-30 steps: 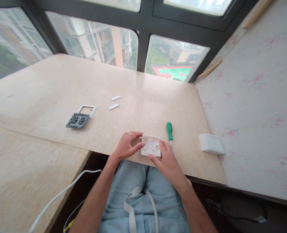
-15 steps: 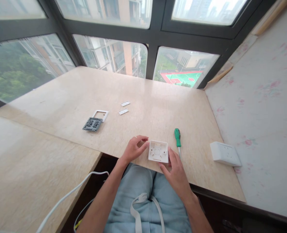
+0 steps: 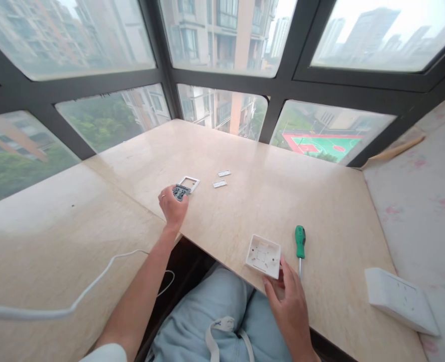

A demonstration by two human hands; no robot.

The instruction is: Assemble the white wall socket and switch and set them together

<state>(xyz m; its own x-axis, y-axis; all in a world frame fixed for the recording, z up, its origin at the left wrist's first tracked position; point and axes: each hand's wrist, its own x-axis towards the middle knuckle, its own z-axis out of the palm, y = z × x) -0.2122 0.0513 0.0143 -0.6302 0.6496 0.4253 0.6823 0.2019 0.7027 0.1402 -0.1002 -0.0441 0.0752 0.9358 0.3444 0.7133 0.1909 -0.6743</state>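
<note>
The fingers of the left hand (image 3: pixel 174 206) are bent around the dark gray plate (image 3: pixel 182 193), far and left of the white box (image 3: pixel 262 255). The right hand (image 3: pixel 290 304) has its fingers half open around the box's near right corner; I can't tell if they squeeze it. The box sits close to the table's (image 3: pixel 252 201) near edge. A green screwdriver (image 3: pixel 300 241) lies just right of it. A white frame (image 3: pixel 196 186) is next to the plate. Half a second ago, the left hand was beside the box.
</note>
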